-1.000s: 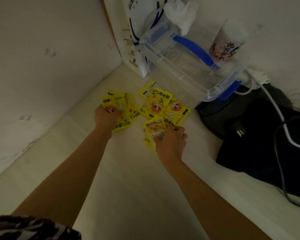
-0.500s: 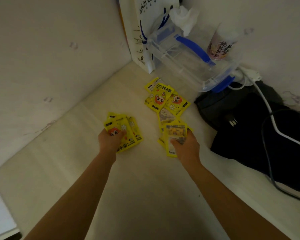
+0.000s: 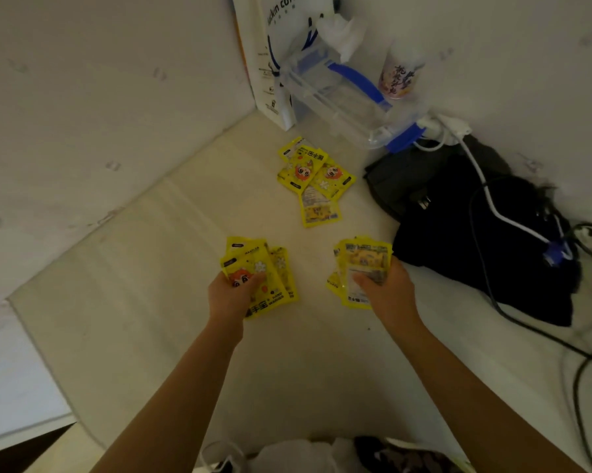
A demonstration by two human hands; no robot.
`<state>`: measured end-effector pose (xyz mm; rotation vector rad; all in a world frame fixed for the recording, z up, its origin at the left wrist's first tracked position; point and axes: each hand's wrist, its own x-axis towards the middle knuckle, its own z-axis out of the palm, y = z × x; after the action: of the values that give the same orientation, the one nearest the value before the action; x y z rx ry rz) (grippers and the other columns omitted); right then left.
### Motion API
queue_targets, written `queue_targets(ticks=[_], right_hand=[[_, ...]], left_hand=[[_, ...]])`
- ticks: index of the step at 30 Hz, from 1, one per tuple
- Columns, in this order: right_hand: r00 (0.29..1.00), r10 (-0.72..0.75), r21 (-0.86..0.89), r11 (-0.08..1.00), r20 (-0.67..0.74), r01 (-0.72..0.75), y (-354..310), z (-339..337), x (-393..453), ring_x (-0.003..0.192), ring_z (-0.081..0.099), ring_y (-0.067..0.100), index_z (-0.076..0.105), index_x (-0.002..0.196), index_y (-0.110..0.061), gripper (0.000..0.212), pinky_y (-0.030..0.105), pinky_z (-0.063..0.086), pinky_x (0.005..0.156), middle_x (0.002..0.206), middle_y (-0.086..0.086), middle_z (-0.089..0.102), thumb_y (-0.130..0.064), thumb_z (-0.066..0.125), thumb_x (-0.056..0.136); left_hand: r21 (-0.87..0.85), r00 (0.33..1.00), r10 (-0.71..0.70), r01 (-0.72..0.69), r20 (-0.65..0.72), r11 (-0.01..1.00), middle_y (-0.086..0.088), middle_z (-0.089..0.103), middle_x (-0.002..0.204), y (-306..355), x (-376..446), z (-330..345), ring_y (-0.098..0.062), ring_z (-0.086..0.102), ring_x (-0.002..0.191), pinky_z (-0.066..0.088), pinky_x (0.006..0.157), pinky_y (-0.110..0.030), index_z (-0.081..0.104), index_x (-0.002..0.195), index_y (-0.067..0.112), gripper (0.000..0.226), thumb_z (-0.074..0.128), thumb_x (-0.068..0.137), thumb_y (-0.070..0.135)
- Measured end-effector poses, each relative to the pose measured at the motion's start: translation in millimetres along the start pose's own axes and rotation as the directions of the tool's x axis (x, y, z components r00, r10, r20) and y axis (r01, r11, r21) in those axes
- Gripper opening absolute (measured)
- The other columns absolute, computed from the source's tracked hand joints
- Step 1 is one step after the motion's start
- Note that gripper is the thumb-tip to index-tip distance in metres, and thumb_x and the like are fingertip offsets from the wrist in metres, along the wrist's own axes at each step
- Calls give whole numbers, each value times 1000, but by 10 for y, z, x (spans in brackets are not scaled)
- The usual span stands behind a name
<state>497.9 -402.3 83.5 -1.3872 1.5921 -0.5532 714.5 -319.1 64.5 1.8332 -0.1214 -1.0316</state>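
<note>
My left hand [image 3: 231, 295] grips a fanned bunch of yellow hand-warmer packets [image 3: 265, 268] with a cartoon face on the front. My right hand [image 3: 388, 291] holds a second bunch of the same yellow packets [image 3: 363, 257], thumb on top. Both bunches are lifted just above the pale mattress [image 3: 134, 285]. Farther back, several more yellow packets [image 3: 313, 180] lie in a loose pile on the mattress, in front of a clear plastic box [image 3: 339, 97] with a blue handle and blue clips.
A white paper bag [image 3: 270, 56] stands in the corner against the wall. A printed cup [image 3: 400, 75] sits behind the box. Dark clothing [image 3: 475, 233] with white and black cables over it lies at the right. White walls close in the left and back.
Both hands have pulled back toward me from the pile, each carrying a bunch of packets lifted off the mattress. A few packets stayed behind near the box.
</note>
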Motion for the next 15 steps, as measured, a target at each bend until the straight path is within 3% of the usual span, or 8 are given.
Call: queue_targets(ticks=[8,15], right_hand=[[997,50,9,999,-62,-49,307,-3,-840,103,64,26,58,119,-8,41,26,46,80,113,9,66,-21,72,82],[964,159,54,987,-215,-151,565,283,-1739,98,65,26,61,113,-13,37,33,52,81,107,7,69,-22,74,79]], left_hand=[[-12,987,11,-9,162,1000,-6,73,84,-292,-433,-292,-25,70,71,59,67,-41,68,89,17,17,73,79,4],[39,943,7,-21,332,999,-9,73,88,-586,-615,-783,-28,70,76,58,72,-45,70,92,15,15,72,80,6]])
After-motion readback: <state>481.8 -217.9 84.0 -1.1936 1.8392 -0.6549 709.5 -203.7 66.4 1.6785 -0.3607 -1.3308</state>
